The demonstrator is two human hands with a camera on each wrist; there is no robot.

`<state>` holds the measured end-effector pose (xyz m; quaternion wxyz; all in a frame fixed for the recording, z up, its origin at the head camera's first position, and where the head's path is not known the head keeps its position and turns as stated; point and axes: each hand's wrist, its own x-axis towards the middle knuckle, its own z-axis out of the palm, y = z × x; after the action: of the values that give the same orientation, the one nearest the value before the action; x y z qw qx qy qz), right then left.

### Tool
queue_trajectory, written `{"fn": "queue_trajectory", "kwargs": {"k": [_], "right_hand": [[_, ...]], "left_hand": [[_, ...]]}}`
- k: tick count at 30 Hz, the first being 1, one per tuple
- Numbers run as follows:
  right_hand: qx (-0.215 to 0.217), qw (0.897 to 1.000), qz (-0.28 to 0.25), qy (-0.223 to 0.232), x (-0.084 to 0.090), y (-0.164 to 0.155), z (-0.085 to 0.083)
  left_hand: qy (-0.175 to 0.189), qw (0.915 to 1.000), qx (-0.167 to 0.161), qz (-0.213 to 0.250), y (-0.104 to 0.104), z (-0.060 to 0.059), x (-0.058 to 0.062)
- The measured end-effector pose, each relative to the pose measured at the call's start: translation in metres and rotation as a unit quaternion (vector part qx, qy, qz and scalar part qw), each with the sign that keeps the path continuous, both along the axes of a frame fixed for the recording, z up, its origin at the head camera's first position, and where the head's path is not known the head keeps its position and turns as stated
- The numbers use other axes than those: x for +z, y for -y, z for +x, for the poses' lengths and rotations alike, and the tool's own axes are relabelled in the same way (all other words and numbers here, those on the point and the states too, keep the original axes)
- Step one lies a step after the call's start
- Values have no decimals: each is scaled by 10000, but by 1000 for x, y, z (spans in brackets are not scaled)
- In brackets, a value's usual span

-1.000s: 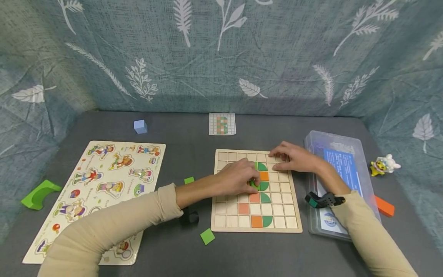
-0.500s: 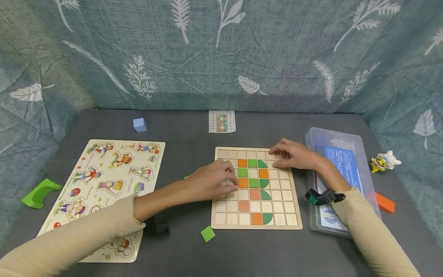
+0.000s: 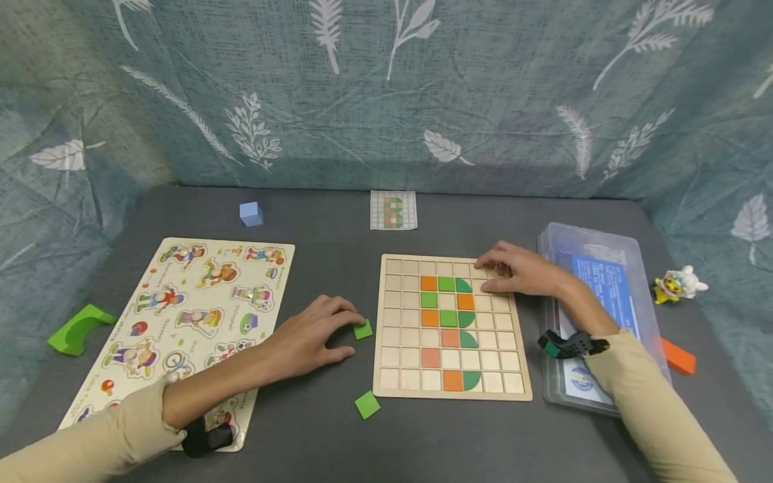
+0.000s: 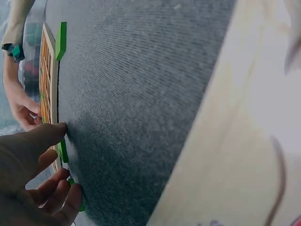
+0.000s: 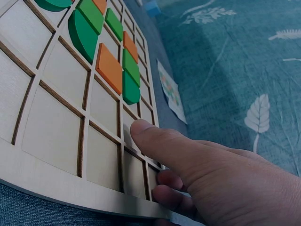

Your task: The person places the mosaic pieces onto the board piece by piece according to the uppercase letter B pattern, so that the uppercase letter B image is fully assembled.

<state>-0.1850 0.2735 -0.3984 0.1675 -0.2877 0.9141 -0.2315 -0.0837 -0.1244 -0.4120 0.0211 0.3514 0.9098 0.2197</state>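
Observation:
In the head view my left hand (image 3: 314, 339) is over the table left of the wooden grid board (image 3: 392, 382), thumb and fingers spread. Its index fingertip is at a loose green square tile (image 3: 364, 330); the left wrist view does not settle whether they touch. Another green square tile (image 3: 367, 405) lies nearer me. My right hand (image 3: 522, 270) rests at the board's far right corner. In the right wrist view its thumb (image 5: 150, 134) lies on the grid and the other fingers bend at the edge. Orange, green and salmon squares and dark green quarter-circles (image 3: 472, 380) sit in the cells.
A picture puzzle board (image 3: 272, 251) lies at left, beside a green arch block (image 3: 75, 330). A blue cube (image 3: 251, 214) and a pattern card (image 3: 394, 210) are at the back. The plastic case (image 3: 594, 235), orange block (image 3: 679, 357) and small toy figure (image 3: 679, 285) are at right.
My left hand has withdrawn from the board's middle leftward to the loose green tile. A green square it was pressing now sits in the grid. My right hand has stayed at the board's corner.

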Motion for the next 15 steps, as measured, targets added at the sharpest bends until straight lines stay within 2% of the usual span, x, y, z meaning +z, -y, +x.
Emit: {"fn": "queue_trajectory", "kwargs": {"k": [9,15], "right_hand": [[54,9999,-109,-1,-1,1,-1],[49,9999,-101,10,-1,-1,-1]], "left_hand": [[259,9996,9,140,3,-8,0],[366,9982,329,349,12,-23,0]]}}
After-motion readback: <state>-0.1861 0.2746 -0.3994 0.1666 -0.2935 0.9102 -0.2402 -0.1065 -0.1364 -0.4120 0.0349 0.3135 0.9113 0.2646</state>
